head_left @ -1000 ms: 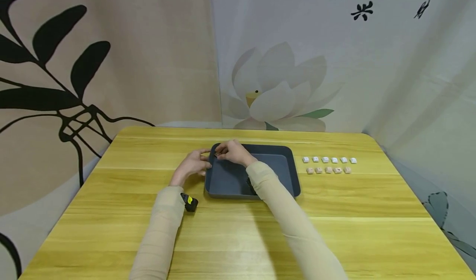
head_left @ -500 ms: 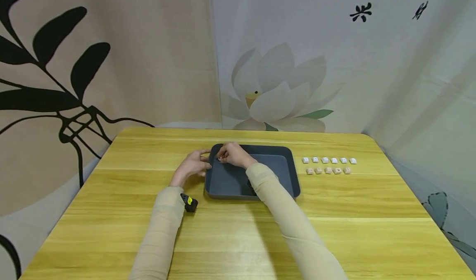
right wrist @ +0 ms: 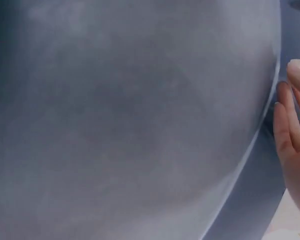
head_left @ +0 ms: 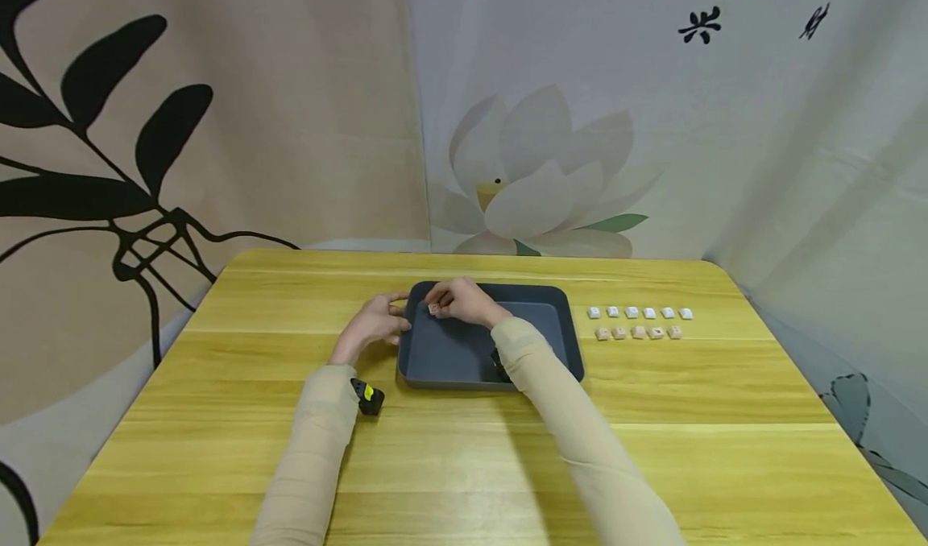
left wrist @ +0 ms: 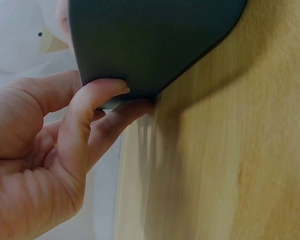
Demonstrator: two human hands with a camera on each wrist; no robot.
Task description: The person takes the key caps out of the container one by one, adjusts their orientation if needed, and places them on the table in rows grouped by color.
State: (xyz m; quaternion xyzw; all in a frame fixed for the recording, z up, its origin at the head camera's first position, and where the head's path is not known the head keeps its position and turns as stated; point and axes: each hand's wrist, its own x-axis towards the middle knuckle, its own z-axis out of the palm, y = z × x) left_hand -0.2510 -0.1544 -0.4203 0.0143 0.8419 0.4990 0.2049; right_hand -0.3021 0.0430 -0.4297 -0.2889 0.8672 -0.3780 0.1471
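Note:
A dark grey rectangular tray [head_left: 449,361] lies on the table in the head view. At its far left corner my right hand [head_left: 470,301] pinches a small beige keycap [head_left: 433,309] with dark markings, just above the tray floor. In the right wrist view, fingers [right wrist: 285,120] show at the right edge, beside the tray's wall; the keycap cannot be made out there. My left hand [head_left: 371,322] rests its fingertips against the tray's left outer wall. The left wrist view has a bent finger [left wrist: 87,110] pressing that wall and another near its bottom edge.
Right of the tray, a row of white keycaps [head_left: 631,312] lies behind a row of beige keycaps [head_left: 638,332] on the wooden table [head_left: 428,465]. A printed curtain [head_left: 326,127] hangs behind the table. Both wrists carry small black cameras [head_left: 370,398].
My right hand has drawn slightly right and nearer from the tray's far left corner, bringing the pinched keycap into clearer view. The left hand keeps its place on the tray wall.

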